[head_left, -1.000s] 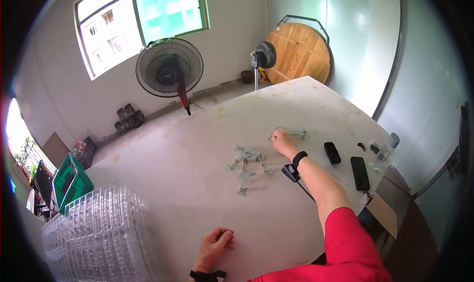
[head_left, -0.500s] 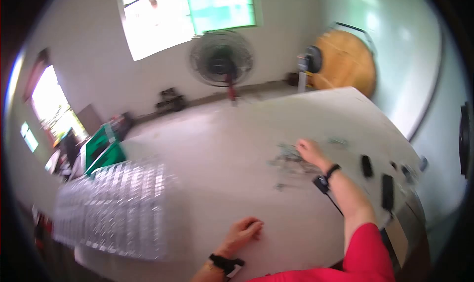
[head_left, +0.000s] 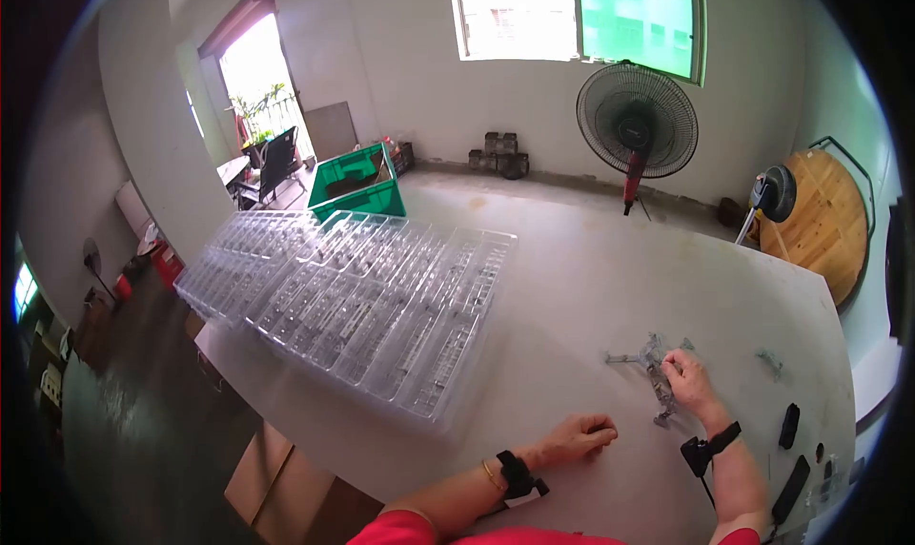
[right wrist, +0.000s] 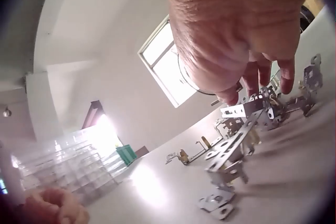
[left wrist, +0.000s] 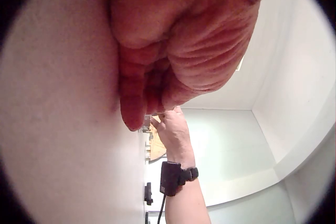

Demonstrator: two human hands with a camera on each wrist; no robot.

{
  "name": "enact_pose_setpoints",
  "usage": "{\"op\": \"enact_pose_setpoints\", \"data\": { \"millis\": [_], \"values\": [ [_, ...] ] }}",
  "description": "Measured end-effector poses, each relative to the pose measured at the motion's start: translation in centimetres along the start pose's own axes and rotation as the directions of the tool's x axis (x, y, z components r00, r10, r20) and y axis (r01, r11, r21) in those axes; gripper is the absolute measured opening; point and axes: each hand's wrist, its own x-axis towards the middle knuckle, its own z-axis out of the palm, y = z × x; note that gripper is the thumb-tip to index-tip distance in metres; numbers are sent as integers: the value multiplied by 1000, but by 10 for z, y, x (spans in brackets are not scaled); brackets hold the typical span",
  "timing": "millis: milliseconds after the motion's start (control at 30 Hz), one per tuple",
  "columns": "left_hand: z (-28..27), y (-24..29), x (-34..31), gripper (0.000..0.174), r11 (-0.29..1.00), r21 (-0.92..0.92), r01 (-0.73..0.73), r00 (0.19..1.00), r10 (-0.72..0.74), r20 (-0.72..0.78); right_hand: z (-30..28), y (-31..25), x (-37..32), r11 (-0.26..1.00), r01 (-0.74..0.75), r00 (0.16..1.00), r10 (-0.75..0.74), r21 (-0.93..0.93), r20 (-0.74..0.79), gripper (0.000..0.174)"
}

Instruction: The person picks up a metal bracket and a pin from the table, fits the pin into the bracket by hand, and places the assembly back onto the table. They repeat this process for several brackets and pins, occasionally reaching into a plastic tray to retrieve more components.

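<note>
A loose heap of small silvery metal brackets [head_left: 658, 378] lies on the pale table, with slots, holes and bent tabs showing in the right wrist view. My right hand [head_left: 688, 381] reaches down into this heap. Its thumb and fingertips meet at the top of one metal bracket [right wrist: 241, 110] and pinch it. My left hand [head_left: 577, 438] rests on the table nearer my body, its fingers loosely curled and nothing visible in them. Up close in the left wrist view, the left fingers [left wrist: 131, 103] hang beside the tabletop. A smaller group of brackets [head_left: 770, 362] lies right of the heap.
Stacked clear plastic compartment trays [head_left: 381, 307] cover the table's left side, a green crate [head_left: 357, 183] behind them. At the right lie a small black object [head_left: 789, 426] and a black phone [head_left: 791, 488]. A standing fan [head_left: 637, 125] is beyond the far edge.
My right hand has moved from the smaller bracket group to the larger heap. The head view has swung left, bringing the trays further in. The left hand stays on the table.
</note>
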Motion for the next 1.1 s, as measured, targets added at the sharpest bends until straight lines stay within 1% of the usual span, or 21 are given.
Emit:
{"op": "enact_pose_setpoints", "data": {
  "millis": [33, 100, 200, 233, 300, 367, 400, 467, 500, 533, 600, 733, 767, 800, 833, 867, 933, 967, 1033, 1067, 1100],
  "values": [
    [0, -3, -1, 23, 1000, -25, -6, 1000, 6, -6, 4, -1, -1, 1000, -8, 1000, 8, -2, 13, 14],
    [-4, -8, -4, 23, 998, -63, 18, 999, -20, -30, 13, 1, -2, 971, 230, 958, -237, -62, -161, 13],
    [1, 5, -11, 23, 994, -97, 42, 995, -50, -81, 6, -15, -11, 991, 125, 966, -131, -41, -222, 13],
    [-1, 7, -11, 22, 993, -111, 47, 994, -57, -89, 8, -12, -10, 997, 73, 963, -74, -14, -258, 13],
    [-1, 5, -9, 22, 990, -135, 44, 994, -58, -97, 3, -2, -11, 994, 69, 946, -40, 79, -321, 14],
    [0, 6, -5, 22, 989, -140, 44, 997, -53, -60, 1, 14, -13, 988, -3, 945, 53, 153, -323, 16],
    [0, 9, -5, 21, 986, -163, 35, 994, -51, -99, 1, 20, -16, 988, -28, 937, 78, 149, -341, 16],
    [1, 14, -3, 20, 984, -173, 36, 990, -59, -130, 5, 29, -20, 819, -162, 935, 306, 550, -180, 17],
    [2, 18, -2, 20, 991, -131, 19, 981, -44, -189, 6, 31, -23, 777, -200, 930, 343, 597, -135, 17],
    [3, 19, 0, 19, 996, -90, 3, 969, -25, -245, 8, 34, -26, 770, -205, 923, 357, 604, -143, 17],
    [2, 25, 3, 19, 997, -78, 22, 969, -40, -244, 8, 37, -33, 681, -242, 925, 376, 691, -47, 17],
    [3, 45, 16, 18, 987, 137, 87, 932, -32, -360, 1, 43, -45, 743, -281, 913, 402, 607, -71, 16],
    [-2, 42, 27, 17, 894, 447, 11, 880, 203, -429, -1, 44, -48, 737, -277, 910, 408, 617, -78, 16],
    [-7, 41, 39, 18, 700, 713, -24, 798, 443, -408, -3, 45, -51, 732, -295, 914, 404, 614, -43, 16],
    [-10, 44, 52, 21, 585, 811, -22, 741, 554, -379, -6, 45, -53, 730, -312, 918, 398, 608, -6, 15],
    [-13, 46, 64, 21, 579, 815, -24, 742, 557, -374, -8, 44, -54, 729, -307, 918, 397, 612, -11, 15],
    [-19, 47, 85, 21, 233, 972, 12, 676, 715, -180, -10, 37, -59, 729, -296, 927, 374, 618, 3, 15],
    [-23, 42, 93, 21, 228, 974, 6, 678, 715, -171, -9, 34, -61, 726, -294, 926, 378, 621, -4, 15],
    [-28, 37, 105, 19, 144, 981, 127, 740, 645, -191, -11, 29, -65, 702, -254, 952, 302, 665, 45, 15],
    [-32, 34, 108, 19, 141, 983, 118, 740, 647, -182, -12, 24, -68, 703, -251, 951, 306, 665, 36, 15],
    [-34, 35, 106, 18, 112, 983, 149, 790, 585, -186, -13, 17, -70, 706, -261, 953, 296, 658, 60, 15]
  ]
}}
